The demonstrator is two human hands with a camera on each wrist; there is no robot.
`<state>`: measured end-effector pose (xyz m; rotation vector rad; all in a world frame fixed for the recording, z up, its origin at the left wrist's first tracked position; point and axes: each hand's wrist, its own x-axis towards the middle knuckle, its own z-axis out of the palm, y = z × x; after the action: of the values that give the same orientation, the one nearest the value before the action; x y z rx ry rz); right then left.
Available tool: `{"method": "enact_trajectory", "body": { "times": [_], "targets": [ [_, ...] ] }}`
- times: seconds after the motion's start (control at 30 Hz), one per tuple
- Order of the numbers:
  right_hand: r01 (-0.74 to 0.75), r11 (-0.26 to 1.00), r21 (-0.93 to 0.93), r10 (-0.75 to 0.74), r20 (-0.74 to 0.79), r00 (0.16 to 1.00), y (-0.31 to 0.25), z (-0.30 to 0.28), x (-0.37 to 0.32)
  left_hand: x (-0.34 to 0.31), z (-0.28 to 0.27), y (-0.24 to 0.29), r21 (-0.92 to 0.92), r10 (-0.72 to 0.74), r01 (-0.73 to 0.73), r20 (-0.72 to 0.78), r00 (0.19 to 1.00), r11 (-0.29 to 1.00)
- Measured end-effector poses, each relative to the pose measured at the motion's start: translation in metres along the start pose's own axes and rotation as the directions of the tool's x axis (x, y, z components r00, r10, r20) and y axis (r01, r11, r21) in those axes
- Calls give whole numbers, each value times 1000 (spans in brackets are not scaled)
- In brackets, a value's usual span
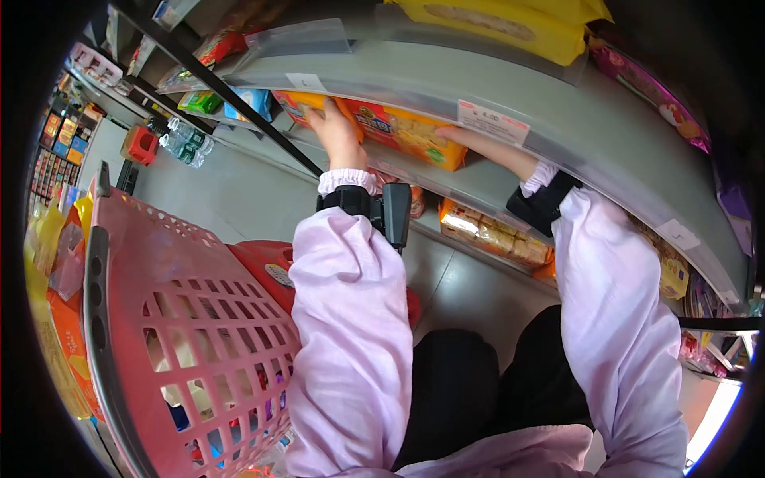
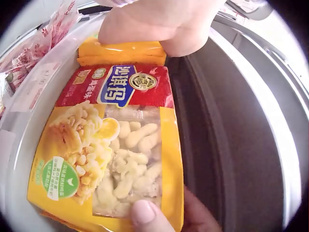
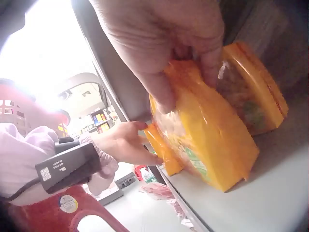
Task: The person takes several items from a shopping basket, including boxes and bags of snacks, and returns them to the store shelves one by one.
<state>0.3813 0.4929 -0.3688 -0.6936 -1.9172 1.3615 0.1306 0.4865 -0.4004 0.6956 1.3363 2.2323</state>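
Mind the pink basket [image 1: 159, 247] at the near left; keep the left sleeve [image 1: 351, 271] off its wall. Going right, on the far side, find the left orange pack [image 1: 292, 110] on the shelf [image 3: 280, 166], partly covered by the left hand [image 1: 340, 137]. Judge that hand's fingers as pinching an orange edge there, seemingly of this pack; cannot tell how firmly. Just right, between both hands, see the middle orange pack [image 1: 402, 134], under the upper shelf [image 1: 382, 68] with its price tag [image 1: 494, 121]. At the right end, note the right hand [image 3: 169, 41]: thumb on the clear window, fingers round the far side, pinching the wrapper. For good handling, probably best to squeeze lightly, so as not to crush the likely crumbly pieces inside. If shifting either pack, keep low to avoid scraping the upper shelf. Watch the third orange pack [image 3: 251, 94], deeper in, close enough to get dragged along. Farther right and lower, steer clear of the biscuit pack [image 1: 494, 233].
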Motion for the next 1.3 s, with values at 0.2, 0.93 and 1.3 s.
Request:
{"method": "enact_trajectory", "body": {
  "times": [0.2, 0.93, 1.3],
  "targets": [
    [21, 1000, -16, -20, 5, 1000, 0, 1, -8, -21, 2, -6, 40, 53, -48, -118, 992, 998],
    [25, 998, -58, -19, 105, 994, 17, 9, 19, -43, 17, -25, 340, 175, -141, -72, 982, 930],
    [34, 997, -69, -26, 111, 993, 20, 15, 27, -45, 27, -20, 416, 195, -128, -122, 973, 900]
  ]
}}
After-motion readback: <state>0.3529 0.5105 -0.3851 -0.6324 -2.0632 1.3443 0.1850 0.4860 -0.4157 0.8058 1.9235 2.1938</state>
